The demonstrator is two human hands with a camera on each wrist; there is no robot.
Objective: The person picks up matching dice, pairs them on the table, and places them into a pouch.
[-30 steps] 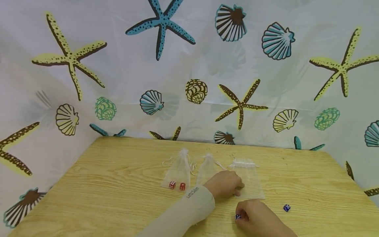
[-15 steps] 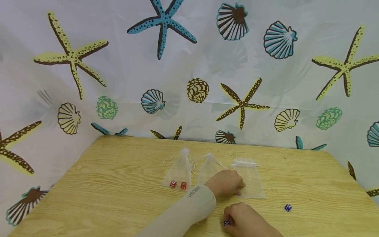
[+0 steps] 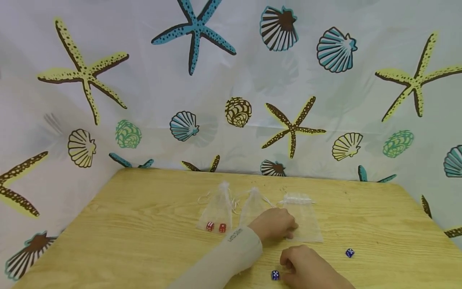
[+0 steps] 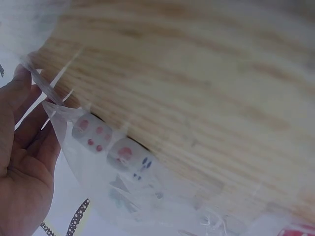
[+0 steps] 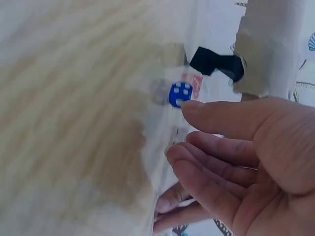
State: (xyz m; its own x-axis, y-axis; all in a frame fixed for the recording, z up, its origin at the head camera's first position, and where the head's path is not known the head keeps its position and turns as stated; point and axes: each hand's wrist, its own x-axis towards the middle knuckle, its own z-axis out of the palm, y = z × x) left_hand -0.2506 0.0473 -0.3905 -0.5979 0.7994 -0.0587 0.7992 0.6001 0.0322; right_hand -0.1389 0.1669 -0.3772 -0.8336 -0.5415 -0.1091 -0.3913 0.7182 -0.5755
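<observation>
Three sheer white drawstring pouches lie in a row on the wooden table. The left pouch [image 3: 218,208] has two red dice [image 3: 216,227] in it; the middle pouch [image 3: 250,206] bears two white dice [image 4: 110,142], seen in the left wrist view. My left hand [image 3: 274,224] pinches the near edge of the right pouch [image 3: 303,220] between thumb and fingers. Nearer me, a blue die [image 3: 275,275] rests on the table just left of my right hand [image 3: 306,267], whose fingers are loosely bent around nothing. Another blue die [image 3: 349,253] lies farther right.
The wooden table [image 3: 144,224] ends at a white cloth [image 3: 231,152] with starfish and shell prints, which rises at the back and both sides. My left sleeve [image 3: 227,255] crosses the table's near middle. A black strap [image 5: 216,64] shows by that sleeve.
My right hand has carried a blue die leftward, set it on the table and let go, drawing slightly right. The left hand stays at the right pouch.
</observation>
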